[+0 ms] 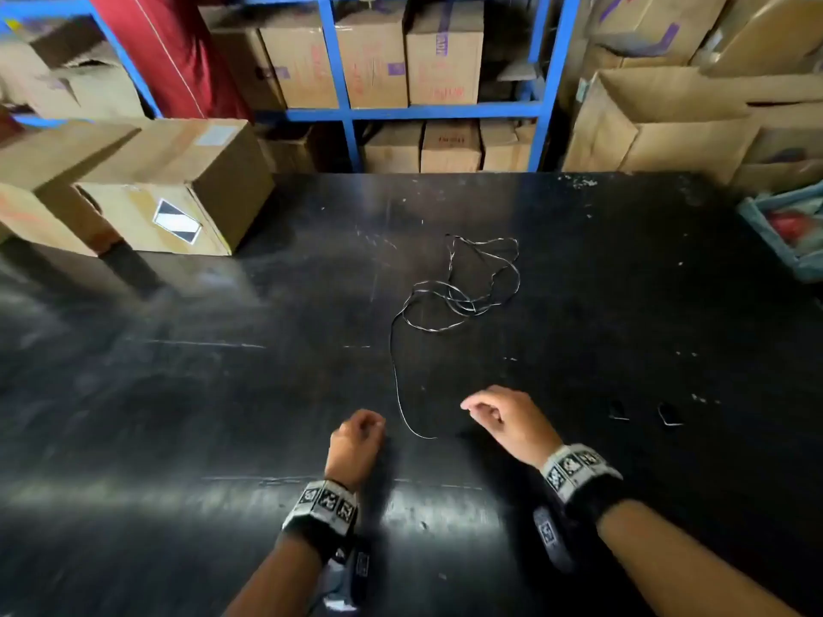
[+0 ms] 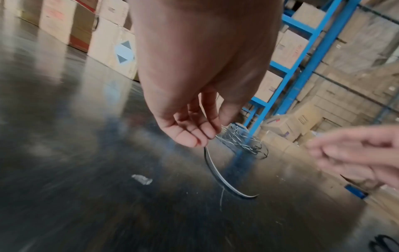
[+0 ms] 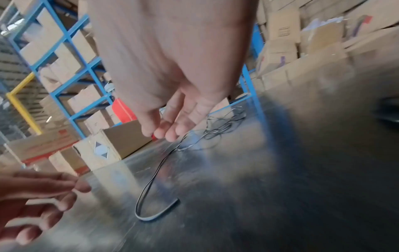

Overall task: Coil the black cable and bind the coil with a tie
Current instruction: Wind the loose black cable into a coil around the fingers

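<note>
A thin black cable (image 1: 465, 307) lies in a loose tangle on the middle of the black table (image 1: 178, 394). Its tail (image 1: 393, 367) runs toward me and ends in a hook between my two hands. My left hand (image 1: 372, 423) hovers left of that end, fingers loosely curled and holding nothing. In the left wrist view the cable (image 2: 218, 173) passes behind the left hand (image 2: 194, 134) without being gripped. My right hand (image 1: 474, 409) hovers right of the end, fingers relaxed and empty. The right hand (image 3: 168, 131) stays above the cable (image 3: 151, 180). Two small black ties (image 1: 618, 411) (image 1: 669, 415) lie to its right.
A cardboard box (image 1: 178, 202) stands on the table's far left corner. Behind the table a blue rack (image 1: 343, 113) holds several boxes, with more cartons (image 1: 659, 122) stacked at the right. A teal tray (image 1: 757, 224) sits at the right edge.
</note>
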